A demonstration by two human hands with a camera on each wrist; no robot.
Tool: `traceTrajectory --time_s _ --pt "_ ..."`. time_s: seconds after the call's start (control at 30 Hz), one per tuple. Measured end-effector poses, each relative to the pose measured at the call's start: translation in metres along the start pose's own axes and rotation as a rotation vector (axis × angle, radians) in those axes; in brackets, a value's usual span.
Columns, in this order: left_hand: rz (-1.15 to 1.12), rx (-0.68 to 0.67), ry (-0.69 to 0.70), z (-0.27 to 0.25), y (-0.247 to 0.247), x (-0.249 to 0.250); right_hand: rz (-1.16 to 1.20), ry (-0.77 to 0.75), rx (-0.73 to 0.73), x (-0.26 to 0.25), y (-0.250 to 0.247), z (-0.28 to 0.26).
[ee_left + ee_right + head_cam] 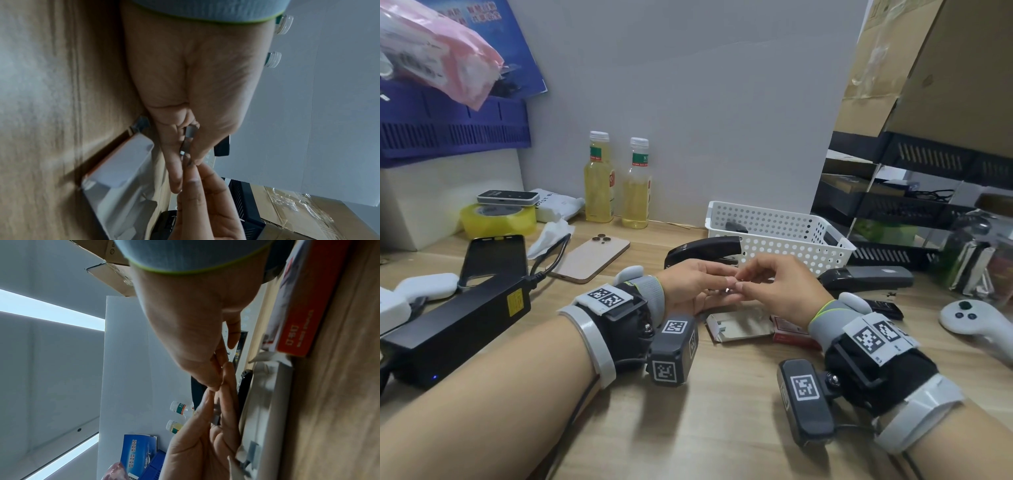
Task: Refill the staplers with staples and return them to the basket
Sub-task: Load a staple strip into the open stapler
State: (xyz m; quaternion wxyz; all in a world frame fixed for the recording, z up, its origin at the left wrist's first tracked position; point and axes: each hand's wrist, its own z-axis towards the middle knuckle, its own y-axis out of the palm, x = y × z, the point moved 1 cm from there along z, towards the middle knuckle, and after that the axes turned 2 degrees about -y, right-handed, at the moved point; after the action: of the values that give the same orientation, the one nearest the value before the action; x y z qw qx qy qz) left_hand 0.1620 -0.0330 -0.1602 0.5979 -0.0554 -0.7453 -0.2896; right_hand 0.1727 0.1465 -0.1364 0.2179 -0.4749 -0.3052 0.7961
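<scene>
Both hands met over a strip of staples above the tabletop (705,428).
The left hand (697,286) pinched the staple strip (188,141) between thumb and fingers; the right hand (779,289) nipped its end with curled fingertips. One black stapler (703,250) lay just beyond the left hand, another (866,277) past the right, the white basket (774,229) behind both.

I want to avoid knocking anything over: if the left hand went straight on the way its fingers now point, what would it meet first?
The left hand points right, so it would first meet the right hand, whose fingertips already touch the staple strip it pinches. Beyond that lies a black stapler, though depth is unclear.
</scene>
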Motion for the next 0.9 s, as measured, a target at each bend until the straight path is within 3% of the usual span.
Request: traceTrajectory --time_s 0.77,0.9 --pt "-0.077 -0.023 -0.022 -0.002 -0.001 0.004 -0.112 -0.035 -0.021 0.003 0.000 0.006" --pt "-0.120 -0.070 -0.013 -0.005 0.000 0.003 0.017 -0.007 0.103 0.018 -0.004 0.011"
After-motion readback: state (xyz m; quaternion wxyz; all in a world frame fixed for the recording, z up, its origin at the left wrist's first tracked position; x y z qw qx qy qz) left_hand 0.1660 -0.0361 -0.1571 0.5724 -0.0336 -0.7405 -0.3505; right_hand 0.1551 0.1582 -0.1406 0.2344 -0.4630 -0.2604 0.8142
